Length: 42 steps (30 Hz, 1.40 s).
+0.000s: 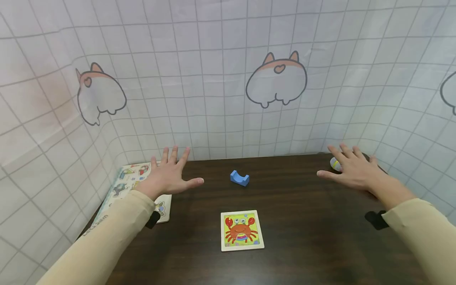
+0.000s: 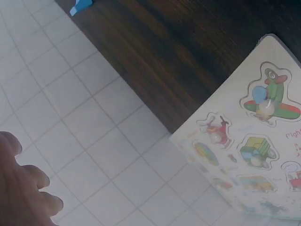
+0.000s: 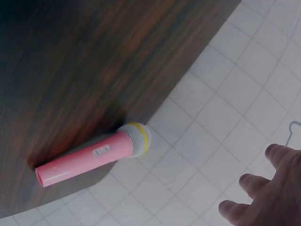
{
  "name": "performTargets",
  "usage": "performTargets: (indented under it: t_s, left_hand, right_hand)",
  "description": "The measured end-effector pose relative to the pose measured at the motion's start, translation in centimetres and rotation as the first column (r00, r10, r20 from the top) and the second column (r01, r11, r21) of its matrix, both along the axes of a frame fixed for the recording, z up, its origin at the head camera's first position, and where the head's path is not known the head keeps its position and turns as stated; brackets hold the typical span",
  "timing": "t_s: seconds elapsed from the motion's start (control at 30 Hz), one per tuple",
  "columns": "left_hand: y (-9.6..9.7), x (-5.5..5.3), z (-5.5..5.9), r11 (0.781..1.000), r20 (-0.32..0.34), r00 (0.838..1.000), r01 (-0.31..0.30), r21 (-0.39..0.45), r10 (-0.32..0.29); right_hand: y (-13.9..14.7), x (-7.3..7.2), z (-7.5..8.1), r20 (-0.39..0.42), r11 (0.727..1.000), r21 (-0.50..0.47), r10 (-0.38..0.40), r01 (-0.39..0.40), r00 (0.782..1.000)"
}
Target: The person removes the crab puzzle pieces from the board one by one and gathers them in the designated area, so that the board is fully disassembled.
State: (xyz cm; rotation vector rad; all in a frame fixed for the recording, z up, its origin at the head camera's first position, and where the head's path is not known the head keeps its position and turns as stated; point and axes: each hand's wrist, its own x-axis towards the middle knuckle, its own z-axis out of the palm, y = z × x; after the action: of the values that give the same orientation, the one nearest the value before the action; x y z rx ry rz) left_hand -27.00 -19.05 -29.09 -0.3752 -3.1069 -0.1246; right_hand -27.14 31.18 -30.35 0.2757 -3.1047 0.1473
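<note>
My left hand [image 1: 167,176] hovers with spread fingers above the wooden picture puzzle board [image 2: 225,103], holding nothing. Over the far right of the table, my right hand [image 1: 354,168] is also spread and bare. Partly behind it in the head view is a toy microphone, whose pink handle [image 3: 87,160] and grey mesh head with a yellow band show fully in the right wrist view. Between the hands lies a blue block [image 1: 239,178] with a curved notch on top. Closer to me, a square crab puzzle [image 1: 242,230] in a pale frame lies flat.
The dark wooden table [image 1: 295,221] ends at a white grid-patterned curtain [image 1: 221,79] along its back and sides. The puzzle board covers the table's left side, and the microphone lies near the far right corner.
</note>
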Motion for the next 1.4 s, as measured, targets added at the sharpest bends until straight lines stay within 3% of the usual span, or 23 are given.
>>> performTargets:
  t_s: [0.13,0.3,0.4,0.5,0.6,0.67,0.8,0.93,1.03,1.4]
  left_hand:
    - [0.2,0.1,-0.7,0.999,0.011,1.0,0.029,0.017,-0.029]
    - [1.4,1.9,-3.3,0.983,0.035,0.983,0.179,0.046,-0.18]
    - [2.5,4.2,-5.3,0.95,0.094,0.946,0.305,0.073,-0.311]
    - [3.5,6.7,-7.2,0.909,0.178,0.891,0.406,0.097,-0.417]
    - [4.1,8.7,-8.5,0.881,0.25,0.845,0.462,0.1,-0.472]
    - [4.4,9.5,-9.2,0.878,0.28,0.833,0.47,0.096,-0.477]
    - [4.7,9.8,-10.1,0.888,0.305,0.837,0.451,0.09,-0.455]
    - [4.8,9.3,-10.6,0.898,0.301,0.849,0.432,0.078,-0.435]
    - [4.9,8.8,-10.8,0.899,0.285,0.855,0.433,0.066,-0.433]
    - [5.2,8.2,-10.9,0.897,0.271,0.859,0.44,0.042,-0.434]
  right_hand:
    - [-0.4,-0.2,-1.0,-0.016,1.0,-0.001,0.024,-0.025,1.0]
    - [-2.1,0.3,-3.2,-0.096,0.991,-0.006,0.134,-0.136,0.986]
    - [-3.9,1.2,-4.7,-0.131,0.972,-0.043,0.223,-0.23,0.966]
    - [-6.4,2.1,-6.3,-0.108,0.944,-0.097,0.304,-0.314,0.947]
    - [-9.2,2.9,-7.6,-0.038,0.917,-0.126,0.378,-0.379,0.925]
    - [-11.2,3.2,-8.3,0.016,0.898,-0.135,0.425,-0.42,0.905]
    - [-15.1,3.7,-9.0,0.095,0.857,-0.15,0.509,-0.493,0.856]
    - [-18.4,4.0,-9.2,0.121,0.807,-0.112,0.591,-0.58,0.798]
    - [-20.1,4.0,-9.0,0.112,0.776,-0.058,0.631,-0.629,0.768]
    - [-23.0,2.5,-9.5,0.019,0.744,0.061,0.666,-0.666,0.746]
